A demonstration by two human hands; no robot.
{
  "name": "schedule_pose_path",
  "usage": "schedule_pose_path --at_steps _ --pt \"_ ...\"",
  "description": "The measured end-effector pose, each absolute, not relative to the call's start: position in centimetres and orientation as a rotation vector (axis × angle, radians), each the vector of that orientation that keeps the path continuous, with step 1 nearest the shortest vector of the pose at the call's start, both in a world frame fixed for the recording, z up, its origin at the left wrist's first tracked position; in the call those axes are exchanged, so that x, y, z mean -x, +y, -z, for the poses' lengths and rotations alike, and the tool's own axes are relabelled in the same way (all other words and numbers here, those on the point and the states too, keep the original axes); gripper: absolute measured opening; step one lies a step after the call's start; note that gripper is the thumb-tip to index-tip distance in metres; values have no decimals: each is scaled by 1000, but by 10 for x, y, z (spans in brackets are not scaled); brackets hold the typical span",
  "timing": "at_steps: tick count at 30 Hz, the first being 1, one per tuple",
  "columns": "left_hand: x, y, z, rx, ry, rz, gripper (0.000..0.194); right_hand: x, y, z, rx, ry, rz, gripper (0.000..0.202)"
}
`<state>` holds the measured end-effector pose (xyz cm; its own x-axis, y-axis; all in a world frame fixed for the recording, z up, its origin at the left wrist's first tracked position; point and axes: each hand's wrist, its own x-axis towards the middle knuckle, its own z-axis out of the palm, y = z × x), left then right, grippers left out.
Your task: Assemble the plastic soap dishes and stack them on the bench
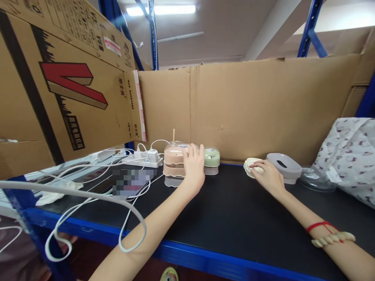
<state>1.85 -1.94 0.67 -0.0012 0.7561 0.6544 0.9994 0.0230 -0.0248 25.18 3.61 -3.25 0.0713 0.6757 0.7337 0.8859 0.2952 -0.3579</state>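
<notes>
My left hand [193, 166] is at the right side of a stack of peach and grey oval boxes [172, 169], its fingers raised and apart against the top box. Just behind it stands a shorter stack with a green box [211, 157] on top. To the right, my right hand [268, 175] has its thumb and fingers closed at the edge of a small pile of cream scalloped pieces [249, 166]; whether a piece is gripped is hard to make out. A pale grey oval container [284, 164] sits just beyond that hand.
Clear plastic lids [316, 179] and a patterned white bag [348, 156] lie at the right. White cables, a power strip [142, 159] and a phone-like device [134, 183] fill the left. Cardboard [249, 105] walls the back; a blue edge [205, 257] runs along the front.
</notes>
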Motion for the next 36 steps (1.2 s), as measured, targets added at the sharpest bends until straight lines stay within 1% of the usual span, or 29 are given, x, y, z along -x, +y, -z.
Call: schedule_pose_path --at_steps 2,8,13,17,24,26,28,32,34,36 --pt "-17 -19 -8 1779 -1836 676 63 -251 36 32 1436 -1662 292 22" --pt "-12 -17 -10 1689 -1816 722 47 -251 34 31 1465 -1643 299 21" --pt "-11 -20 -17 1733 -1798 748 37 -252 35 32 1450 -1641 301 22" --pt "-10 -19 -18 1754 -1740 799 42 -254 38 34 1400 -1644 315 21" --pt "-19 -9 2 1867 -1474 897 61 -250 36 34 1307 -1639 262 19" --pt "-24 -8 8 1898 -1343 923 64 -247 33 31 1265 -1604 188 18" --pt "-30 -7 13 1924 -1151 964 66 -242 30 28 1203 -1559 31 21" --pt "-42 -6 23 2099 -729 917 65 -229 28 25 1076 -1468 -505 47" --pt "-46 -5 30 2257 -553 831 62 -222 29 29 980 -1447 -642 52" --pt "-47 -4 34 2410 -453 764 57 -217 29 35 916 -1469 -696 52"
